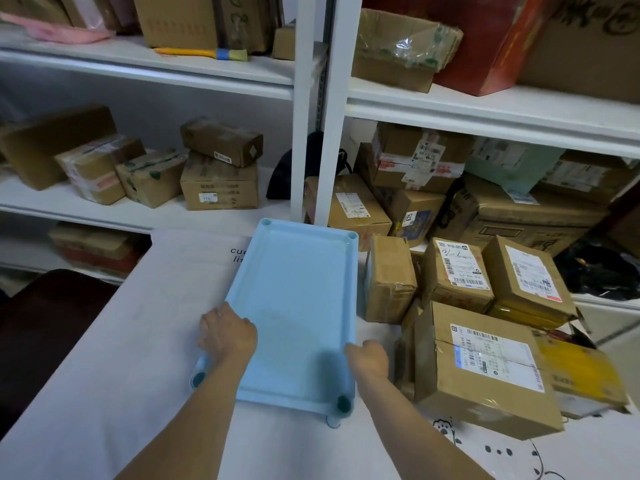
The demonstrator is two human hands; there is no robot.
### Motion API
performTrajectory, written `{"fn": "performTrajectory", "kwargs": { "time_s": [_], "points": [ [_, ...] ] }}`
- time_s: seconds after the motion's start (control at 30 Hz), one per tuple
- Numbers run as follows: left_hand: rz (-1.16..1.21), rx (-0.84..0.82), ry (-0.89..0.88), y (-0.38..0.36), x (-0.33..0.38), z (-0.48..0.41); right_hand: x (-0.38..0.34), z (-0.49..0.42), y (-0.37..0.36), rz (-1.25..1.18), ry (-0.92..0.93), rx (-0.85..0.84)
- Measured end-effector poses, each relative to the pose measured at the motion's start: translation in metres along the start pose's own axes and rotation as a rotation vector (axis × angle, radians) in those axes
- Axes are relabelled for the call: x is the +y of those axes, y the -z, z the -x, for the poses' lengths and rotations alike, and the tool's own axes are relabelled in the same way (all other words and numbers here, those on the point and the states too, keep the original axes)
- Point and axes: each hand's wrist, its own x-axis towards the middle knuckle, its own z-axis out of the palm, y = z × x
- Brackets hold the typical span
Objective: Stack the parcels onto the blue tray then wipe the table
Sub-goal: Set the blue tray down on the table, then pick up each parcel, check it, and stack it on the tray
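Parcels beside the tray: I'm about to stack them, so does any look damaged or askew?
Yes. The upright parcel beside the blue tray looks creased low down, and the big front parcel lies tilted.

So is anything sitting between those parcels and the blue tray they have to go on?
Nothing visible does. The blue tray is bare, and the parcels are piled just beside its right edge. The left hand grips its left rim, the right hand its right rim.
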Motion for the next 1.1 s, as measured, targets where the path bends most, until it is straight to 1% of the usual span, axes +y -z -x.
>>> {"fn": "performTrajectory", "kwargs": {
  "time_s": [0.13, 0.23, 0.3, 0.43, 0.57, 0.67, 0.77, 0.87, 1.0, 1.1],
  "points": [
    [0.056, -0.018, -0.151, -0.009, 0.032, 0.000, -0.026, -0.001, 0.022, 0.006, 0.218, 0.246],
    [0.088, -0.078, -0.260, -0.021, 0.058, 0.004, -0.043, -0.015, 0.043, 0.049, 0.287, 0.396],
    [0.118, -0.124, -0.312, -0.027, 0.073, 0.008, -0.051, -0.027, 0.053, 0.097, 0.299, 0.440],
    [0.163, -0.211, -0.388, -0.044, 0.107, 0.008, -0.063, -0.061, 0.066, 0.178, 0.297, 0.405],
    [0.206, -0.278, -0.411, -0.058, 0.135, 0.008, -0.074, -0.090, 0.068, 0.255, 0.269, 0.380],
    [0.284, -0.318, -0.370, -0.064, 0.146, 0.008, -0.082, -0.105, 0.068, 0.343, 0.238, 0.358],
    [0.355, -0.358, -0.306, -0.066, 0.153, 0.005, -0.086, -0.116, 0.071, 0.414, 0.207, 0.302],
    [0.394, -0.390, -0.250, -0.065, 0.157, 0.001, -0.091, -0.121, 0.073, 0.389, 0.173, 0.230],
    [0.486, -0.420, -0.215, -0.064, 0.156, -0.001, -0.100, -0.123, 0.078, 0.311, 0.197, 0.211],
    [0.515, -0.428, -0.190, -0.063, 0.156, 0.000, -0.106, -0.118, 0.081, 0.349, 0.209, 0.183]
  ]
}}
